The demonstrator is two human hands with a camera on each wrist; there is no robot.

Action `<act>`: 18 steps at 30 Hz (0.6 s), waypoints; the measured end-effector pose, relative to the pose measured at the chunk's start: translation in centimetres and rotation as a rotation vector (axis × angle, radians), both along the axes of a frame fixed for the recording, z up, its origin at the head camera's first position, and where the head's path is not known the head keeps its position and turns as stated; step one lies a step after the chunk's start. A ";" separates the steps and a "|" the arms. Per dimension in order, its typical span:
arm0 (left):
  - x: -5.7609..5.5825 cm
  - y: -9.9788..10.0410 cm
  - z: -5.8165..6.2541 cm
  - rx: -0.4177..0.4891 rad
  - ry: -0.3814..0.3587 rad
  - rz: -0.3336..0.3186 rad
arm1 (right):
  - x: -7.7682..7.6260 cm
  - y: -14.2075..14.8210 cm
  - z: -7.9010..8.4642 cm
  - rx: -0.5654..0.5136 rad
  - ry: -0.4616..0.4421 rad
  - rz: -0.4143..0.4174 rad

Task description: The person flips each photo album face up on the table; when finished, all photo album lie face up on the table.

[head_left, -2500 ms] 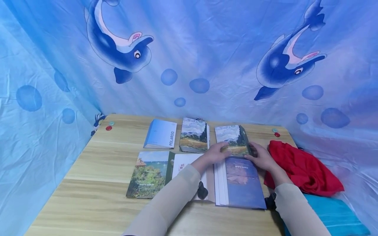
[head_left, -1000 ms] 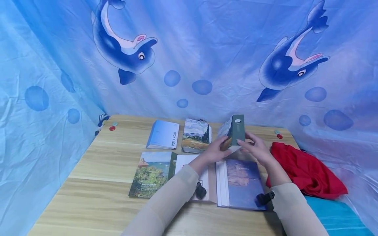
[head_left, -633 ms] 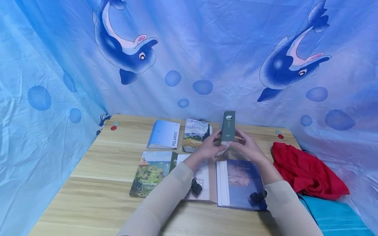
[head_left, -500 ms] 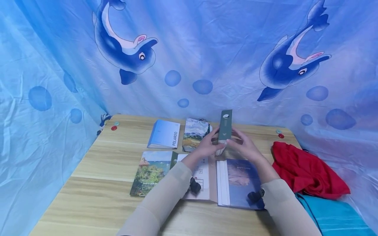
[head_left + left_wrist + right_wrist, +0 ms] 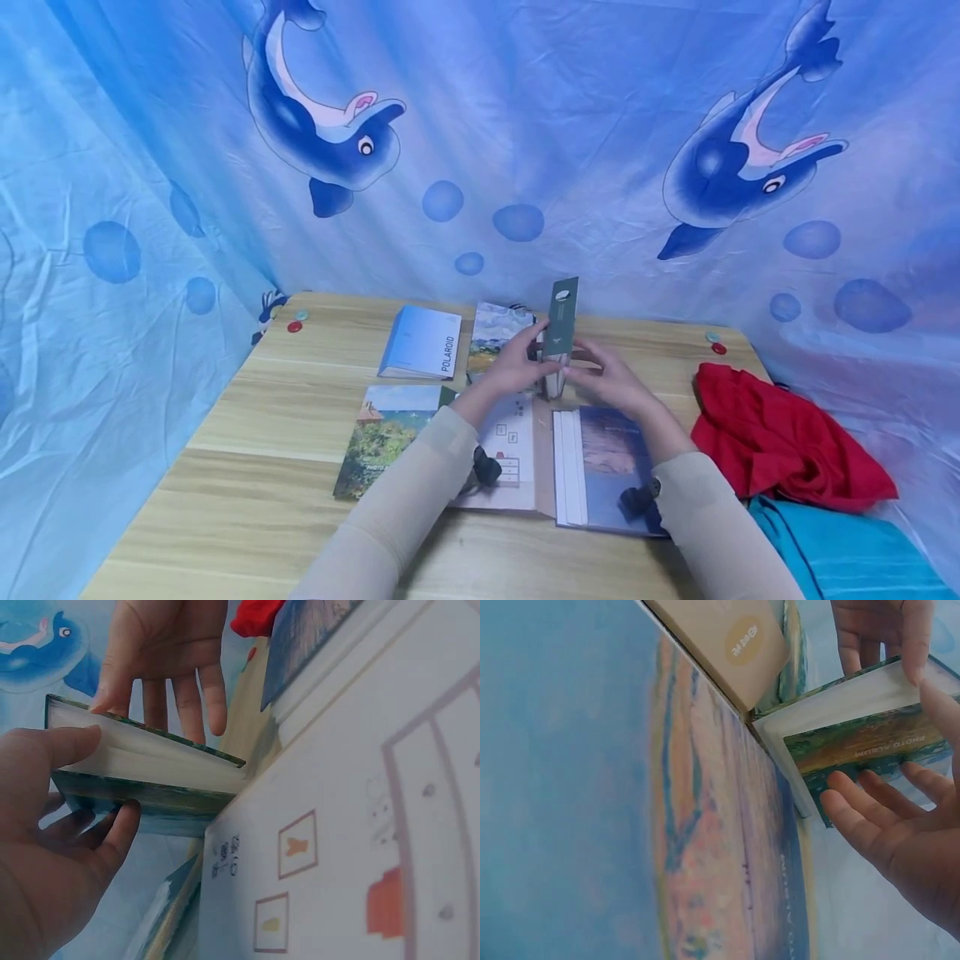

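I am holding the green-spined photo album (image 5: 558, 333) upright on the table (image 5: 247, 417), beyond the open album (image 5: 600, 467); my left hand (image 5: 510, 367) is gripping its left side, my right hand (image 5: 607, 379) is pressing straight fingers against its right.

Soft, even light fills the head view, tinted blue by the dolphin curtain (image 5: 525, 125); shadows on the desk (image 5: 247, 433) are faint, and there is no glare. Straight lines bow slightly toward the frame edges. Both wrist views are dimmer, and the close album pages (image 5: 360, 847) and blue cover (image 5: 592, 787) are out of focus.
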State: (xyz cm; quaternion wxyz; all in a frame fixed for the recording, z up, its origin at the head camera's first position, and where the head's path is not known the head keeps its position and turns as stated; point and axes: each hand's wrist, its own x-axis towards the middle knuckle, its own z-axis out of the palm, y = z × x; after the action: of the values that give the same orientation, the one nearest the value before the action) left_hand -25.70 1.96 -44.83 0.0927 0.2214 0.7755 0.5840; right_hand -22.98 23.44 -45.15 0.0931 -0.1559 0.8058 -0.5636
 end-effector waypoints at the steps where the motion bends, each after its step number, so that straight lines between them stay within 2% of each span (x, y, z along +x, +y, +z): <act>1: 0.0 0.0 -0.1 -0.005 -0.004 -0.002 | 0.0 0.0 -0.1 0.013 -0.011 -0.002; 10: 0.1 -0.6 -1.2 -0.026 -0.039 -0.046 | -0.4 0.3 -0.6 0.129 -0.021 -0.007; 12: 0.1 -0.7 -1.1 -0.040 -0.013 -0.031 | -0.4 0.2 -0.5 0.138 -0.018 -0.003; 16: 0.0 -1.4 -0.5 -0.126 0.094 0.029 | -0.5 0.0 -0.5 0.150 -0.004 0.012; 18: -0.1 -1.8 -0.3 -0.156 0.132 0.038 | -0.6 -0.1 -0.6 0.142 -0.004 0.020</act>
State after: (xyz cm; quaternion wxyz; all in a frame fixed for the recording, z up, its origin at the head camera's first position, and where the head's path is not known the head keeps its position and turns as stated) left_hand -25.84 0.20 -45.08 0.0472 0.2368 0.8270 0.5077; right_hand -23.57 23.31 -45.80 0.1113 -0.1559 0.8420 -0.5043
